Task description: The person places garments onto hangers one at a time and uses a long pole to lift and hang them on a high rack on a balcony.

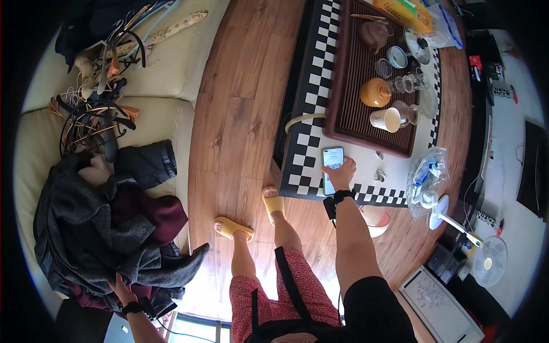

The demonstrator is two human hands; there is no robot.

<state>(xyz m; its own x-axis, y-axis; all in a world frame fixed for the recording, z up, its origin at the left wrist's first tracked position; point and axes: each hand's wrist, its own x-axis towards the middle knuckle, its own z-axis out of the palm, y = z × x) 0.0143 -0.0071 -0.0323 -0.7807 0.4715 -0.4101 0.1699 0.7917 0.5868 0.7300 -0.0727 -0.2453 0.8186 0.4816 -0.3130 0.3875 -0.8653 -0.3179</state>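
Observation:
My right hand (341,172) reaches forward over a smartphone (331,166) with a lit screen that lies on the black-and-white checkered table (309,137); the fingers rest on the phone's right edge. Down at the lower left, my left hand (121,289) grips the underside of a heap of dark grey and maroon clothes (106,223) piled on the cream sofa (171,74). Both wrists wear a black band.
A dark wooden tea tray (354,86) on the table carries a teapot, cups and glasses. Tangled hangers (100,97) lie on the sofa. A small white fan (486,260), a clear bag (426,180) and a yellow basket (406,12) stand to the right. Yellow slippers are on my feet.

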